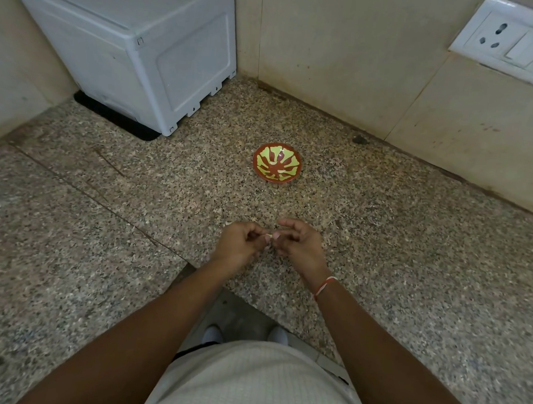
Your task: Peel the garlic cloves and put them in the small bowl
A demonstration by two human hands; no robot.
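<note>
A small red-brown bowl with a yellow-green pattern sits on the speckled granite counter, beyond my hands. Nothing shows inside it. My left hand and my right hand meet over the counter's front, fingers curled. Between their fingertips they pinch a small pale garlic clove, mostly hidden by the fingers. A red and white thread circles my right wrist.
A white boxy appliance stands on a black mat at the back left corner. Beige tiled walls close the back and right, with a white socket and switch plate at the upper right. The counter's front edge runs just below my wrists.
</note>
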